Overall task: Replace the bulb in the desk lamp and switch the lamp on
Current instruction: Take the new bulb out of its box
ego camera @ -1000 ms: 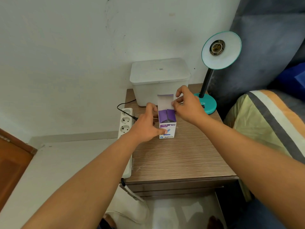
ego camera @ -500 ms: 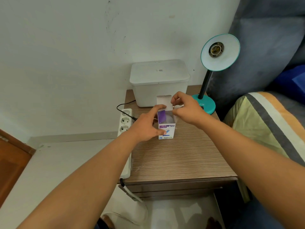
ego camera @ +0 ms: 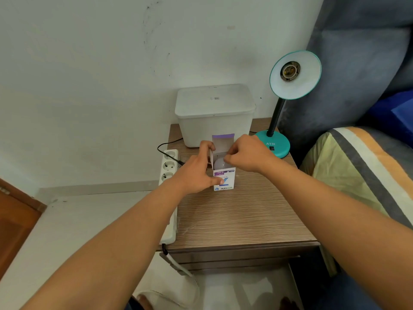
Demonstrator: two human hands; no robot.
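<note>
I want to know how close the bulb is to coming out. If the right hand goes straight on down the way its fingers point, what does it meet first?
Most likely the white bulb in the open bulb box: the right hand reaches into the box's top, fingertips at the bulb; contact itself is unclear.

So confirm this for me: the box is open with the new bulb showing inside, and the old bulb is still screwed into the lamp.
Not quite. The box is open with the new bulb showing inside, but the lamp holds no bulb: the head view shows its socket bare.
</note>
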